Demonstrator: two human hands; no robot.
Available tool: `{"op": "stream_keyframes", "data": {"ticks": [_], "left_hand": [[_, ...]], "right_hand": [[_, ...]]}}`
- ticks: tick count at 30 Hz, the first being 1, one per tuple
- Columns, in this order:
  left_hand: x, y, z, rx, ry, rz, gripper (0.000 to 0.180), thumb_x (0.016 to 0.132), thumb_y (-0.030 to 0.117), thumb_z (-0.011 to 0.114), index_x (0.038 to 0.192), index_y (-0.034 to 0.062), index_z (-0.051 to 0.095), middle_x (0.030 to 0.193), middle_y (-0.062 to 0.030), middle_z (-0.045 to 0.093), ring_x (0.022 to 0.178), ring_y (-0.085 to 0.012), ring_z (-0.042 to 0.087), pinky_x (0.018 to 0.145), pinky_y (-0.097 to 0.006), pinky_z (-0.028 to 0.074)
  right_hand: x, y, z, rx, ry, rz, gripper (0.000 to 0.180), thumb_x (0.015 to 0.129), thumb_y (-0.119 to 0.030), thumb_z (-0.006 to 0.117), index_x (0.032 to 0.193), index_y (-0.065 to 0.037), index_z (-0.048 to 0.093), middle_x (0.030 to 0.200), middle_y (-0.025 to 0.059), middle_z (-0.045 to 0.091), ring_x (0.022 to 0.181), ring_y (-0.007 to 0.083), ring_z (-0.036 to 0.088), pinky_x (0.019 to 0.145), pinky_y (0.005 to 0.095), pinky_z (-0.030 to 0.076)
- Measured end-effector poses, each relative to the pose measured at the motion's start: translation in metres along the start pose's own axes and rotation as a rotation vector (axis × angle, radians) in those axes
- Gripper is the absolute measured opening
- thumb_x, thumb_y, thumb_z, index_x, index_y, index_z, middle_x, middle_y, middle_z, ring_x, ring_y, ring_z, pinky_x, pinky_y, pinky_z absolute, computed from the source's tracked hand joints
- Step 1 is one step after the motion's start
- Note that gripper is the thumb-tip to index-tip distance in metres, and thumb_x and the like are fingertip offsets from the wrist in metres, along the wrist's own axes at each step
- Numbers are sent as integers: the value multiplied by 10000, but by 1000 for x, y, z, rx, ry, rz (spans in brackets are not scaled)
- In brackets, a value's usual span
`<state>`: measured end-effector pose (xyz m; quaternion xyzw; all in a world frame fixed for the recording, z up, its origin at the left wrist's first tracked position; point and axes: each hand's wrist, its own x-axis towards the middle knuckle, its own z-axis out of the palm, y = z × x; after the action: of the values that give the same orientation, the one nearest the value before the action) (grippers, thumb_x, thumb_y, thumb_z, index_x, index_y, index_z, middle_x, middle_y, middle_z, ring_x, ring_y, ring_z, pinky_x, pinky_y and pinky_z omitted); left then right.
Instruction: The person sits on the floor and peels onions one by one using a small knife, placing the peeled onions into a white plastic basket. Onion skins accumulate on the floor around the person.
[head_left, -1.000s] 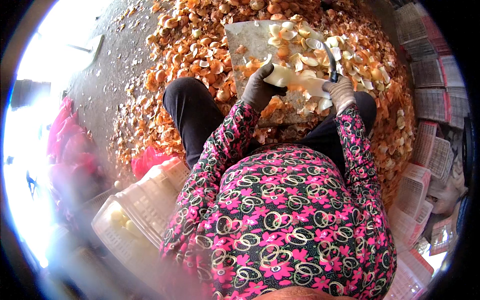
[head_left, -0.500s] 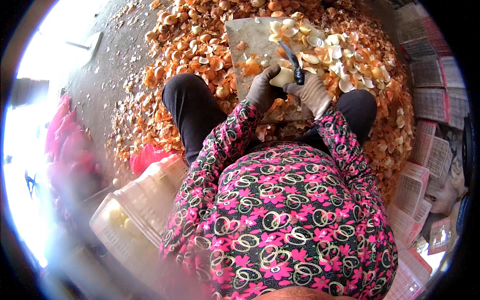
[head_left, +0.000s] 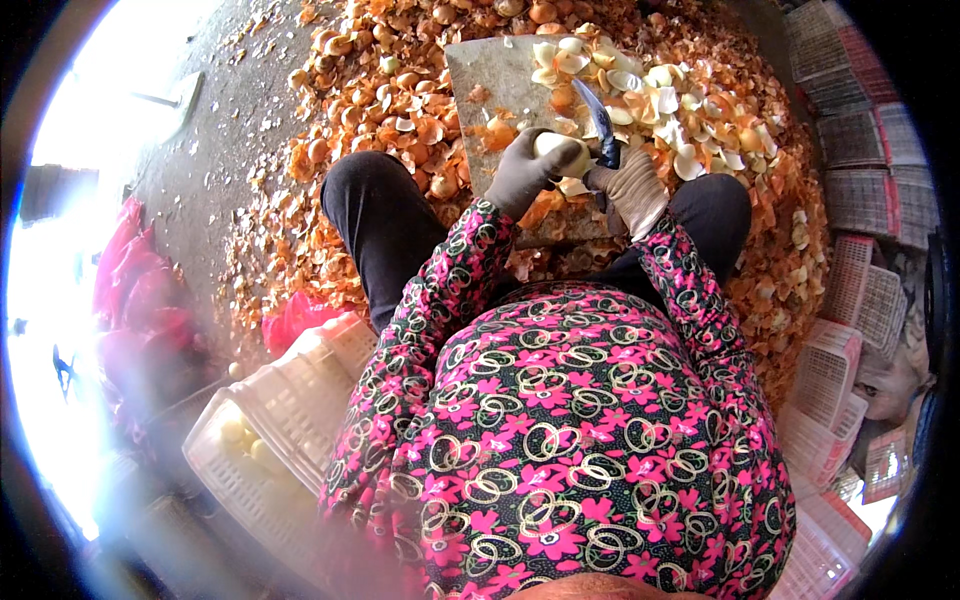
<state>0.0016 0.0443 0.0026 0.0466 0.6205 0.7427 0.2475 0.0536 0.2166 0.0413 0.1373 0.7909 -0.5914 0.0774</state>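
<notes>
My gloved left hand (head_left: 528,176) is closed around a pale peeled onion (head_left: 562,150), its fingers and thumb wrapped over the side. Close beside it, my gloved right hand (head_left: 632,188) grips a knife with a dark curved blade (head_left: 598,118) that points up and to the left. The handle is mostly hidden in the glove. Both hands are above a grey board (head_left: 490,75) that lies between my knees. White onion layers (head_left: 660,100) and brown skins are heaped on the board's right part.
Unpeeled onions and brown skins (head_left: 400,110) spread over the floor around the board. At my left stands a white plastic crate (head_left: 300,400) with pale onions inside, near pink plastic bags (head_left: 145,280). Stacked crates (head_left: 855,140) line the right side.
The left hand has turned, with its fingers now over the onion, which has risen slightly. The right hand with the knife has shifted a little to the right.
</notes>
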Motion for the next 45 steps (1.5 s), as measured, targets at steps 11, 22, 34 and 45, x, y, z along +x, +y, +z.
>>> {"op": "stream_keyframes", "data": {"ticks": [11, 22, 34, 45], "left_hand": [[1, -1, -9, -414, -146, -87, 482, 827, 234, 675, 1154, -91, 534, 944, -156, 652, 752, -235, 672, 624, -330, 577], [-6, 5, 3, -415, -272, -45, 606, 809, 380, 710, 1190, -55, 531, 972, -107, 649, 792, -185, 651, 627, -299, 555], [-5, -4, -5, -854, -553, -149, 719, 833, 624, 549, 1138, -27, 571, 927, -173, 665, 600, -265, 644, 496, -344, 520], [-17, 1, -11, -232, -368, -40, 612, 852, 602, 547, 986, 8, 605, 748, -83, 628, 546, -170, 595, 444, -273, 465]], "right_hand": [[15, 0, -32, -707, 172, 42, 376, 737, -247, 682, 1006, 12, 641, 836, 188, 677, 774, 277, 659, 737, 376, 521], [0, -16, -9, -173, -5, -299, 566, 696, -377, 841, 1021, 30, 621, 875, 83, 687, 723, 136, 618, 660, 293, 497], [19, 5, -46, 176, 149, -58, 164, 763, -109, 720, 865, -21, 625, 660, 19, 597, 475, 94, 507, 408, 246, 398], [-11, -34, -9, -150, -133, -141, 422, 745, -313, 815, 972, 11, 667, 715, 22, 637, 654, 89, 548, 613, 265, 467]]}}
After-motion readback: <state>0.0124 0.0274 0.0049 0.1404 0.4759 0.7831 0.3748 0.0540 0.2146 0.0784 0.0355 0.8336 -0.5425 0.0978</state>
